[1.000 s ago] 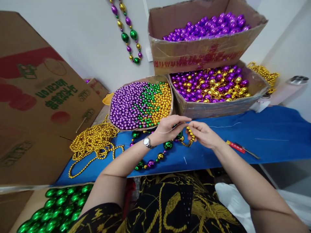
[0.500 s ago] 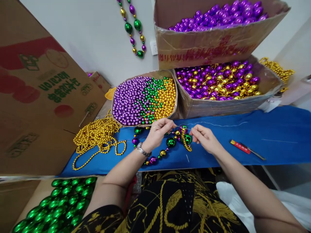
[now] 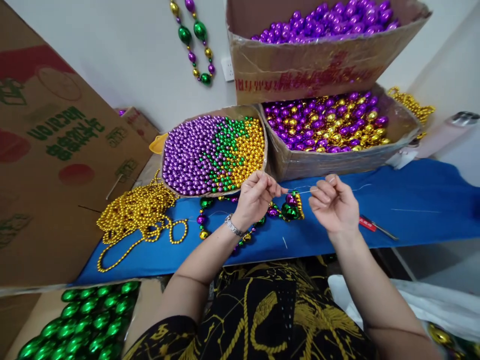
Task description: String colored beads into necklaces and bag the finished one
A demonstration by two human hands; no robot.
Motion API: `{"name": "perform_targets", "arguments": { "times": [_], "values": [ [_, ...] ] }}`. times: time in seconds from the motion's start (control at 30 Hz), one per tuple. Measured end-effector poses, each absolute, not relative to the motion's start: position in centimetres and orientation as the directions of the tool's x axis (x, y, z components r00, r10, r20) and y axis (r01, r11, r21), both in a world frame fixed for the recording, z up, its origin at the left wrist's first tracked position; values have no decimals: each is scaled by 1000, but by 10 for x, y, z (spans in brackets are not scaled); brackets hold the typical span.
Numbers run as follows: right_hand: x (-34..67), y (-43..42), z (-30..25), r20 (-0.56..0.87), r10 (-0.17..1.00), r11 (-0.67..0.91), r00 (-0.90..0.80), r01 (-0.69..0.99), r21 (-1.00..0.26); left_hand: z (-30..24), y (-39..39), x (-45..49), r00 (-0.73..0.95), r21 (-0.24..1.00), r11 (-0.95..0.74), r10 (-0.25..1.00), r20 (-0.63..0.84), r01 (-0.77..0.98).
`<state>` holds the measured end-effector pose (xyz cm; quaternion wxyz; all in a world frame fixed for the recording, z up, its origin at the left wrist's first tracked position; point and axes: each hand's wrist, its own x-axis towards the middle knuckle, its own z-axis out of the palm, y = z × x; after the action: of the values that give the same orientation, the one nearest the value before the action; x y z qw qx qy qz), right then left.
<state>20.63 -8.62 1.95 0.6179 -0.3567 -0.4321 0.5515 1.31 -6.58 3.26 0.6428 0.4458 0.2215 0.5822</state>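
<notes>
The right hand (image 3: 333,202) has drawn rightward from the left hand (image 3: 257,197); each grip pinches the thread (image 3: 303,191) closed, stretching it taut over the bead strand (image 3: 290,211).

Silver wristwatch (image 3: 233,227), black-gold patterned garment (image 3: 262,310), perhaps dress

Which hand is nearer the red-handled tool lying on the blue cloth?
Right. The right hand, pinching the thread, hovers just beside the red-handled tool, not touching it. The left hand also pinches the thread, farther off, beyond the right hand.
</notes>
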Motion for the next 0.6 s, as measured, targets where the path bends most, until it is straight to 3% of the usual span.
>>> {"name": "perform_targets", "arguments": {
  "times": [0.1, 0.17, 0.23, 0.3, 0.37, 0.43, 0.53, 0.6],
  "values": [
    [208, -87, 14, 95, 995, 85, -5, -415, -906, 28, -63, 7, 212, 852, -105, 946, 244, -512],
    [210, -89, 6, 70, 997, 61, -14, -358, -932, 25, -62, 3, 213, 877, -98, 952, 221, -470],
    [213, -89, 3, 117, 993, 116, 7, -198, -973, 28, -62, 1, 232, 891, -120, 943, 241, -439],
    [218, -86, 7, 248, 969, 247, -16, 135, -960, 38, -60, 3, 268, 889, -176, 913, 309, -423],
    [222, -78, 20, 391, 911, 401, -135, 519, -755, 56, -54, 9, 308, 881, -226, 876, 371, -416],
    [224, -68, 41, 469, 830, 510, -300, 749, -423, 79, -45, 17, 324, 884, -253, 862, 390, -392],
    [223, -56, 89, 437, 742, 560, -508, 828, 12, 122, -33, 27, 290, 892, -304, 867, 405, -336],
    [224, -51, 126, 378, 708, 572, -596, 799, 188, 156, -28, 29, 284, 877, -366, 845, 453, -310]
  ]
}}
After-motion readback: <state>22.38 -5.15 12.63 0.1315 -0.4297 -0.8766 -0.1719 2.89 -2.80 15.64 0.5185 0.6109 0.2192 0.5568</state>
